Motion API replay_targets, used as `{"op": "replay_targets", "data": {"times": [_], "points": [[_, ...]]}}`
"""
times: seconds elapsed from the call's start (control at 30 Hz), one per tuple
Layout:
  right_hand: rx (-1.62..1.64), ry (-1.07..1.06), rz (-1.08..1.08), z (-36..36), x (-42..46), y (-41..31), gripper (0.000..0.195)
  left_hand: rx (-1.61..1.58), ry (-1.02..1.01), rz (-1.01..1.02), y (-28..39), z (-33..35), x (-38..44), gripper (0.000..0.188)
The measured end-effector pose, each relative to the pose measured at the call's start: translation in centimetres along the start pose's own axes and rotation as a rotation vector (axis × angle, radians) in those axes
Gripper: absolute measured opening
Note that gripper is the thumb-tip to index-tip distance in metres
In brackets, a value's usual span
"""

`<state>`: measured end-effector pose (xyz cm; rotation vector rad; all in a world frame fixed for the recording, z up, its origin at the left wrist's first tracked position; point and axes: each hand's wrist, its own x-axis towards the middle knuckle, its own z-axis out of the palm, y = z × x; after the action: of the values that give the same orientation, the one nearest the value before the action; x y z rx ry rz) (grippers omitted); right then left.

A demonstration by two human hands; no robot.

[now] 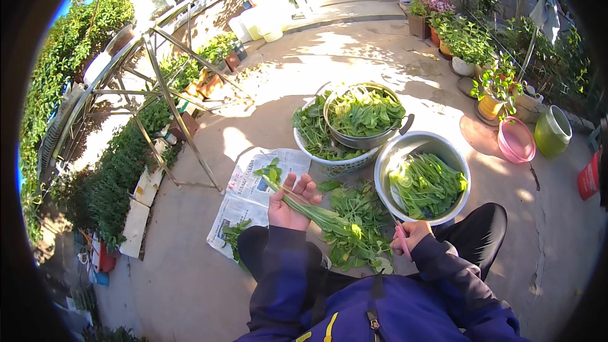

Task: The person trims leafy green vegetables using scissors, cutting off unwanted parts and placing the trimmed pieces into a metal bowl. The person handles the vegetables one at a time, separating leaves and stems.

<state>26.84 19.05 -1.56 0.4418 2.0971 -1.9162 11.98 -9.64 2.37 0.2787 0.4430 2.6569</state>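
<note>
A long green vegetable stalk (327,217) lies across the palm of my left hand (292,206), with the fingers curled about it. My right hand (414,238) grips pink-handled scissors (403,241), their blades pointing up toward a metal basin (381,171). Cut leafy stems (427,185) fill part of that basin. On the ground between my knees lies a loose heap of leafy greens (356,204). Behind it, a plastic basket (339,167) of greens bears a metal pot (363,141) heaped with more leaves. Some sprigs rest on an open newspaper (244,206) to the left.
At left stands a metal frame (166,85) with splayed legs beside a planted bed (109,194). Potted plants (463,47) line the right side. A pink basin (517,145), a green jar (553,133) and a red bucket (589,178) sit at far right.
</note>
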Motion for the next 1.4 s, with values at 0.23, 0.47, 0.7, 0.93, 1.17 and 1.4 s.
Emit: {"op": "replay_targets", "data": {"times": [0.23, 0.47, 0.7, 0.93, 1.17, 1.4], "points": [[-0.352, 0.319, -0.378, 1.6, 0.6, -2.1, 0.019, 0.174, -0.089, -0.162, -1.5, 2.0, -1.0, 0.032], [0.108, 0.229, -0.573, 3.4, 2.5, -8.0, 0.028, 0.359, -0.069, -0.385, -4.3, 2.2, -1.4, 0.031], [0.071, 0.115, -0.556, 5.2, 2.2, -10.7, 0.030, 0.356, 0.065, -0.451, -6.1, 3.3, -2.2, 0.031], [0.252, 0.038, -0.402, 5.6, 1.3, -12.2, 0.023, 0.382, 0.025, -0.557, -6.1, 3.0, -2.1, 0.033], [0.113, 0.073, -0.430, 5.2, 4.6, -9.5, 0.019, 0.392, -0.071, -0.545, -6.4, 2.3, -1.8, 0.041], [0.520, 0.298, -0.314, 0.9, 7.5, -7.2, 0.020, 0.524, 0.126, -0.240, -2.1, 0.8, -2.0, 0.044]]}}
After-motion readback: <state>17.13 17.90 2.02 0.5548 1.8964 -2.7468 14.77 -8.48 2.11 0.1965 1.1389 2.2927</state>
